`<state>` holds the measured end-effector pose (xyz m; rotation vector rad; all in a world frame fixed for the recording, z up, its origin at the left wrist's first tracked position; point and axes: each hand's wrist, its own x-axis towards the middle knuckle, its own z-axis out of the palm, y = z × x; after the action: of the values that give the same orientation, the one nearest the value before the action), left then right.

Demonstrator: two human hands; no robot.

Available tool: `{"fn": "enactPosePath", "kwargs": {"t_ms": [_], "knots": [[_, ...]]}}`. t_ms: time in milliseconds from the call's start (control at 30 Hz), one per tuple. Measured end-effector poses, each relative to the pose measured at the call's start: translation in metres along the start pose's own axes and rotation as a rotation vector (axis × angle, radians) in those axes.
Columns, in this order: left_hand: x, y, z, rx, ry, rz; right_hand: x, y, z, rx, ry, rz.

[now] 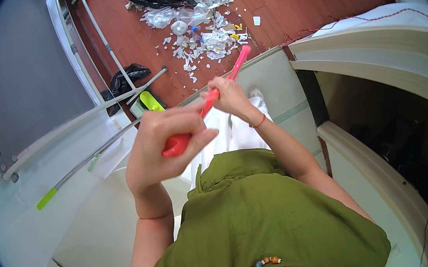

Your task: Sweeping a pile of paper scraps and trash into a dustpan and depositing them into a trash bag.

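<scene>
Reddish-brown flooring (pixel 274 14) is seen across the top of the frame. Near the centre, a red stick-like thing (pixel 239 62) is gripped by the curled fingers of the left hand (pixel 150 138), its near end seen within the fist, and by the closed fingers of the right hand (pixel 228 95) farther up; its far tip is pointed toward the upper right. Beyond, at top centre, white scraps (pixel 218 42) are heaped with black plastic (pixel 163 0). At left, a metal pole (pixel 96 154) is tipped with lime green.
</scene>
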<state>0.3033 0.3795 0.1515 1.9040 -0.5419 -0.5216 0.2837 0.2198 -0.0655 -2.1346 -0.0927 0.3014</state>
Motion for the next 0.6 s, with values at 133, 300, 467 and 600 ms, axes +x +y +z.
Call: {"fn": "enactPosePath", "kwargs": {"t_ms": [133, 300, 467, 600], "knots": [[-0.023, 0.014, 0.034, 0.033, 0.018, -0.05, -0.025, 0.013, 0.004, -0.035, -0.24, -0.083], [-0.032, 0.046, 0.098, 0.239, 0.071, -0.182, -0.045, 0.033, 0.006, 0.102, -0.574, -0.279], [-0.006, 0.06, 0.165, 0.279, 0.327, -0.381, -0.054, 0.057, 0.007, 0.254, -0.535, -0.344], [0.014, 0.028, 0.192, 0.255, 0.626, -0.531, -0.031, 0.085, 0.019, 0.234, -0.749, -0.451]]}}
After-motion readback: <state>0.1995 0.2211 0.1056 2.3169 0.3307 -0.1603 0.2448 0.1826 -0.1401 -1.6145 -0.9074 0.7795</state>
